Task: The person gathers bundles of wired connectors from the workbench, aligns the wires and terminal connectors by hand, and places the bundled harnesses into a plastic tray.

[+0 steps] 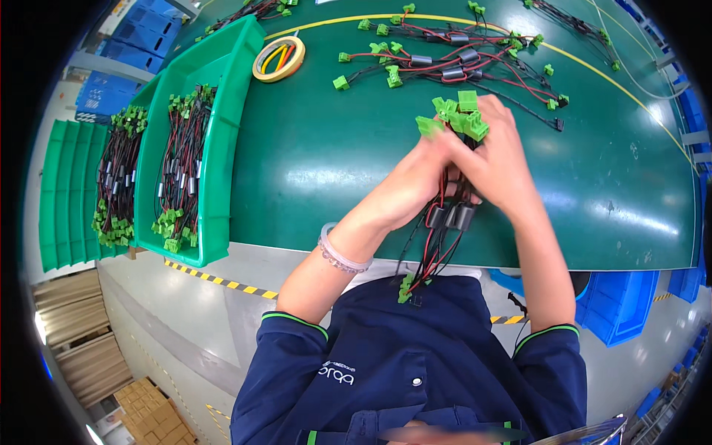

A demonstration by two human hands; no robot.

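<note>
above the green surface (311,163) our left hand (415,185) and right hand (497,159) clamp together on a wire harness bundle (449,215), evening its green connectors (456,115); next likely needs steady grip.

You have two hands up over the mat: your left hand (419,178) and your right hand (493,156), both closed on one bundle of wires (445,215) topped with green plugs (460,115) (about six plugs show above your fingers; the rest are hidden). One tape roll (279,58) lies on the mat. Two green trays (219,148) sit to your left, each with one heap of wires, too tangled to count. One loose spread of wires (460,59) lies beyond your hands. One bracelet (337,252) is on your left wrist.
</note>
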